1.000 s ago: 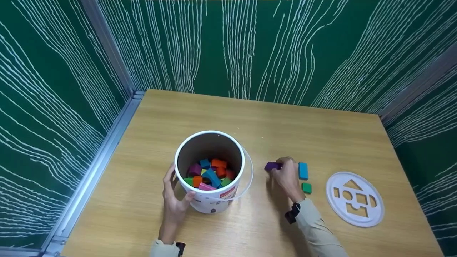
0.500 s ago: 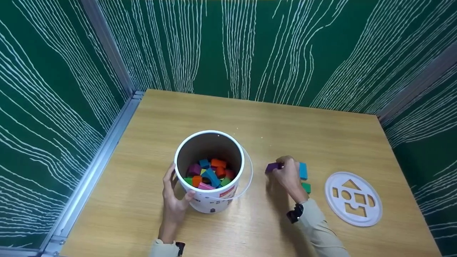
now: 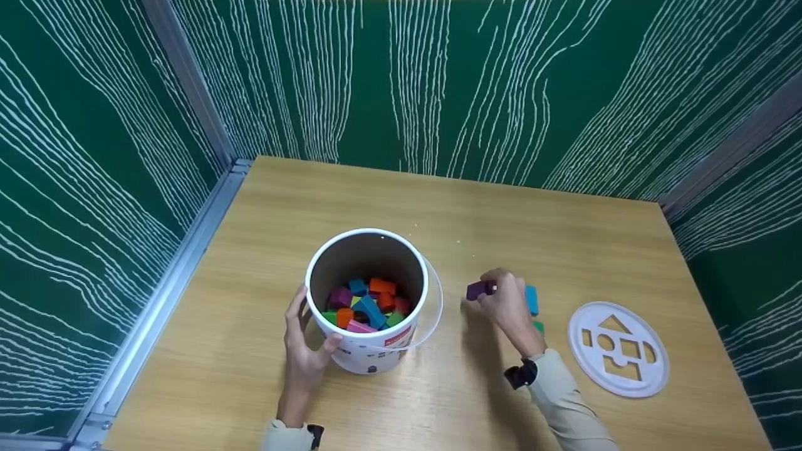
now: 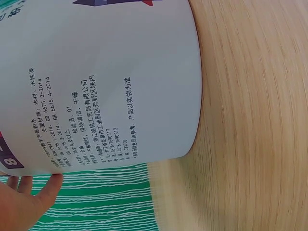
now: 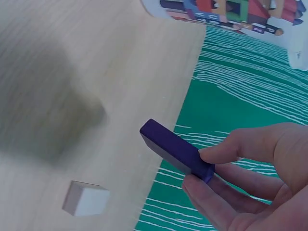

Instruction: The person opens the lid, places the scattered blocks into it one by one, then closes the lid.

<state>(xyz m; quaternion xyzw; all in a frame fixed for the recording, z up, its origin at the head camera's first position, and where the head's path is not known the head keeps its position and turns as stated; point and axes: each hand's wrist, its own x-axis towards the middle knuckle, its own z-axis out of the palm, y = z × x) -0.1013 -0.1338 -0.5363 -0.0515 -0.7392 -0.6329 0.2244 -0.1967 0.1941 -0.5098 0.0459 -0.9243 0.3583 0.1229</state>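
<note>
Over the wooden desk [image 3: 282, 194], the left hand [image 3: 305, 357] is gripping the bucket [image 3: 357, 356] below centre while the right hand [image 3: 506, 300] is pinching the purple block [image 3: 477, 290], right of centre — a steady bucket and firm pinch probably serving best.

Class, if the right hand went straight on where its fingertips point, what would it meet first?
Leading with the purple block, the right hand would probably meet the thin handle first, then the white bucket; depth is unclear, so it might pass above.
</note>
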